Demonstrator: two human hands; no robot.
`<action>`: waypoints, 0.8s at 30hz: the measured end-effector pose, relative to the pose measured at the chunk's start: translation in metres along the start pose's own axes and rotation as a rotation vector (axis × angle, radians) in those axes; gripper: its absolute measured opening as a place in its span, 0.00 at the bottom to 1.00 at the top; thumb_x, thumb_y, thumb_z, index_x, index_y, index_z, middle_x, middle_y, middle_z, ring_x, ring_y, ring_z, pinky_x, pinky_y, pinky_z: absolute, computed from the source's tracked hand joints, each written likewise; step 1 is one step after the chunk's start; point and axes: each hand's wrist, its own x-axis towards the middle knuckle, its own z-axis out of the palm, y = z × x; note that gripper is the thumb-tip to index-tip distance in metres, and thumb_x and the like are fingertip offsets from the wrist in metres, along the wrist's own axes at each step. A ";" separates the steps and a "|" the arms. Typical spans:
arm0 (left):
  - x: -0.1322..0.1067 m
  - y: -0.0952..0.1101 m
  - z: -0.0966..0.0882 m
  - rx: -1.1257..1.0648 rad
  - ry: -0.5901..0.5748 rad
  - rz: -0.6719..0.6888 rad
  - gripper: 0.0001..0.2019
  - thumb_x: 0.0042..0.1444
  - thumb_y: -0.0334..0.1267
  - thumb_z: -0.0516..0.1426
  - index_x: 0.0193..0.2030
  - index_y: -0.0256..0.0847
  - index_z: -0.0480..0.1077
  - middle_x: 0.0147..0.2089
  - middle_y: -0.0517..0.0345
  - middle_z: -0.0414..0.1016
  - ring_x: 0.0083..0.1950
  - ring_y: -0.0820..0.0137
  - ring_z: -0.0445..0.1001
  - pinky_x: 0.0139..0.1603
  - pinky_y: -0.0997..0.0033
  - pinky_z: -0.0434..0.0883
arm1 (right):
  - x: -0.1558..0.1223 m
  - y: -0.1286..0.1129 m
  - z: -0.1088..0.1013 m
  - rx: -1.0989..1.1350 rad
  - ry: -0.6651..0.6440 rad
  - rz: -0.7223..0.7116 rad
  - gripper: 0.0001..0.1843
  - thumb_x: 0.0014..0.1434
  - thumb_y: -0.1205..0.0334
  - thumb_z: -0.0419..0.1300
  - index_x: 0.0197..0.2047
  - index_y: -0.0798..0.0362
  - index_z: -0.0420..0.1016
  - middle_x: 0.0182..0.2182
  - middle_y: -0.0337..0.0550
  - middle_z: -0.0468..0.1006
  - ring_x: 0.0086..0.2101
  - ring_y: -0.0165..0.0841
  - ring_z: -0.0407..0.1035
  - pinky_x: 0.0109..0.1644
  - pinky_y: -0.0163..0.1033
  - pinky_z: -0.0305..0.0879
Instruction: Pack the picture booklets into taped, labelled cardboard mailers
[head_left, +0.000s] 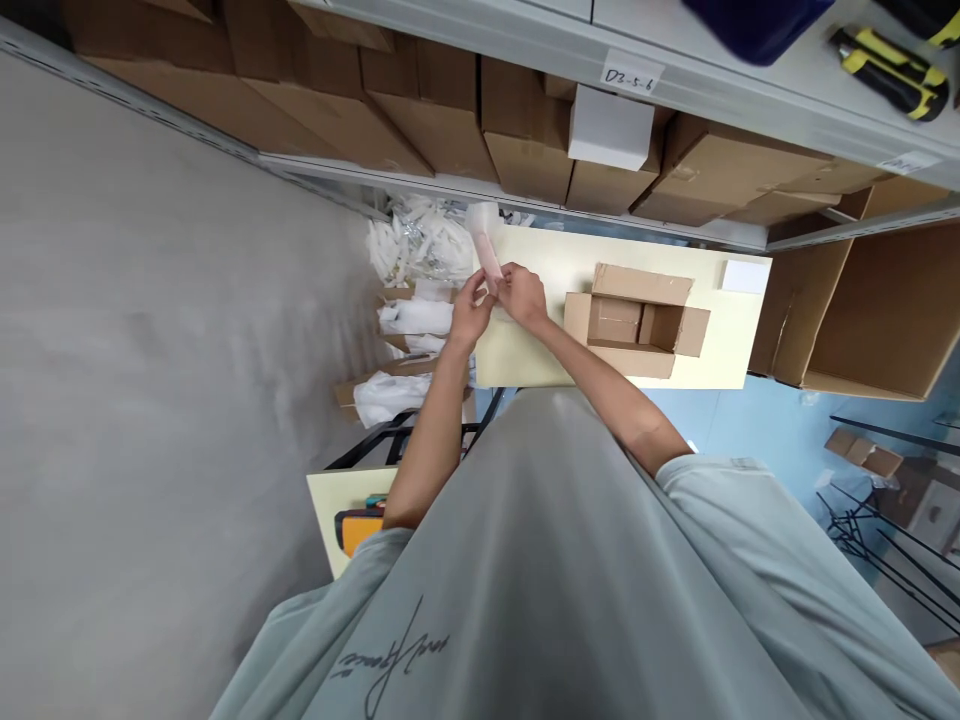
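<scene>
At the left end of the cream tabletop [540,262], both hands meet at a pale pink strip [488,257]. A whitish, translucent piece [482,216] adjoins its far end; I cannot make out its exact kind. My left hand [471,312] has its fingers closed on the near end of the strip from the left. From the right, my right hand [523,294] pinches the same end, its fingertips close to the left ones. An open cardboard box [643,283] with its flaps spread lies on the tabletop, right of my right hand; its visible inside is bare brown cardboard.
Behind the table runs a shelf [495,190] packed with brown cartons [525,150] and a white box [611,128]. Plastic-wrapped white items [427,240] fill the space at left. A small white box [745,276] sits at the table's right end, beside a large open carton [885,310].
</scene>
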 end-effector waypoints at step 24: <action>-0.087 0.274 0.128 0.744 -0.388 0.488 0.17 0.82 0.43 0.57 0.68 0.52 0.83 0.63 0.56 0.90 0.63 0.55 0.87 0.70 0.53 0.80 | -0.186 0.181 -0.250 -0.659 0.148 -0.349 0.27 0.83 0.67 0.46 0.75 0.49 0.76 0.64 0.55 0.85 0.58 0.51 0.82 0.53 0.50 0.80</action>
